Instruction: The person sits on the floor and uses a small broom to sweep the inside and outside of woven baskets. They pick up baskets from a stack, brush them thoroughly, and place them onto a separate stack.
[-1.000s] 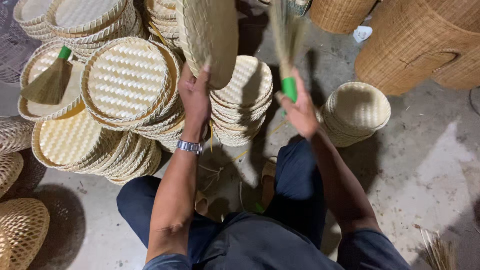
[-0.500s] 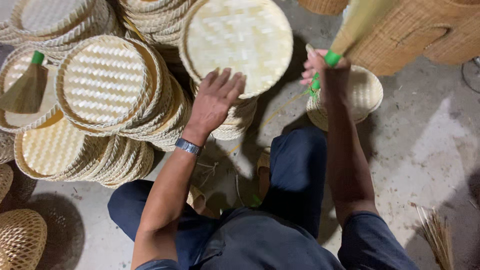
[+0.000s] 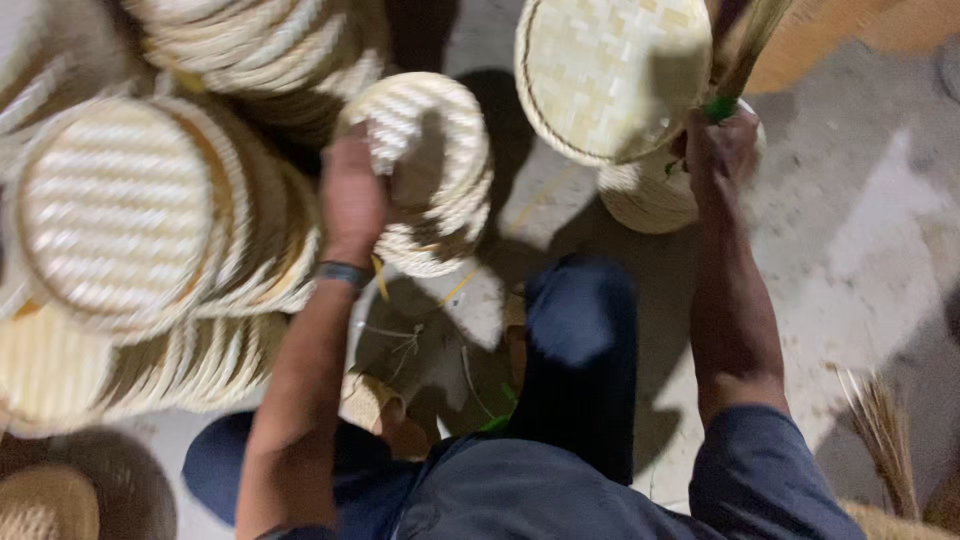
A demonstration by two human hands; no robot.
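Two hands work apart on the floor: the left hand [image 3: 352, 195], which propped the round woven tray [image 3: 612, 75] half a second ago, now rests on a small basket stack [image 3: 430, 170]; the right hand [image 3: 722, 145] grips a green-banded broom [image 3: 745, 50] beside the tray, now at the top.

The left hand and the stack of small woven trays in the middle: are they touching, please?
Touching. The head view shows the left hand lying against the near edge of the small tray stack, with no gap visible despite blur.
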